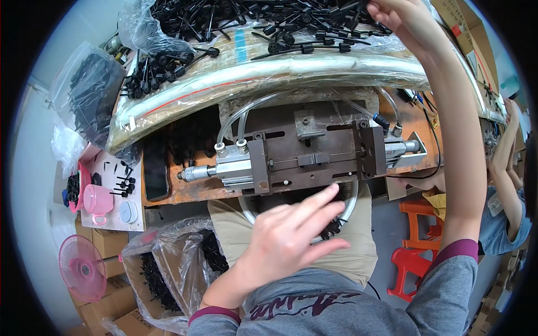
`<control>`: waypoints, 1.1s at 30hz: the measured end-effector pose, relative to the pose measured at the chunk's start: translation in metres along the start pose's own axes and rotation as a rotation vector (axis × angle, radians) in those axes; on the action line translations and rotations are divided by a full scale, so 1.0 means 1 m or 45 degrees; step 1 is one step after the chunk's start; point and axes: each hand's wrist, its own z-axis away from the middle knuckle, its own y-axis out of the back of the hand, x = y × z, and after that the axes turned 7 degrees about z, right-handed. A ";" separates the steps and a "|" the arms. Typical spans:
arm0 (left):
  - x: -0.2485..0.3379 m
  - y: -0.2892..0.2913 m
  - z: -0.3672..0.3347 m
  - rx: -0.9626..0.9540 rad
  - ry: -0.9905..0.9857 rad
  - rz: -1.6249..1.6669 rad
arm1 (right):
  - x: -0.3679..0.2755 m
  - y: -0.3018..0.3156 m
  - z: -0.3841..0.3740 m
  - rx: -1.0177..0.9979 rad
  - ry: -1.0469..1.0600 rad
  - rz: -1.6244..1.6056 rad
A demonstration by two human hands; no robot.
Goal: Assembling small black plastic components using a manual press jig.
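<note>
My left hand (291, 238) hovers over my lap, just in front of the clamping fixture (311, 148). Its fingers are spread and nothing is in them. The fixture is a dark metal block with a silver pneumatic cylinder (235, 168) on its left and another cylinder (400, 150) on its right. A small grey metal piece (314, 159) sits in its middle. My right hand (395, 17) reaches up to the pile of black plastic stemmed parts (302, 22). Its fingers are curled at the picture's upper edge; what they hold is partly cut off.
A plastic-wrapped padded rim (269, 71) runs between pile and fixture. Clear air hoses (228, 124) arch over the fixture. A phone-like black slab (157, 172), pink mug (98, 200) and pink fan (82, 267) are left. Red stools (408, 271) and another person's arm (504, 145) are right.
</note>
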 end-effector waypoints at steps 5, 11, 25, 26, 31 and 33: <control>-0.013 0.019 -0.012 0.451 0.053 -0.033 | 0.019 -0.033 0.087 -0.304 0.002 -0.127; -0.017 0.010 -0.009 0.347 0.117 0.288 | 0.040 -0.052 0.169 -0.514 -0.459 -0.692; -0.005 0.006 0.009 0.343 -0.041 0.019 | 0.051 -0.048 0.211 -0.293 -0.718 -0.846; -0.006 0.007 0.010 0.339 -0.038 0.002 | 0.053 -0.046 0.213 -0.264 -0.702 -0.859; -0.019 -0.012 0.013 0.294 0.086 -0.059 | 0.050 -0.040 0.221 -0.092 -0.567 -0.795; -0.026 -0.020 0.010 0.190 0.051 -0.272 | 0.048 -0.040 0.223 -0.056 -0.515 -0.769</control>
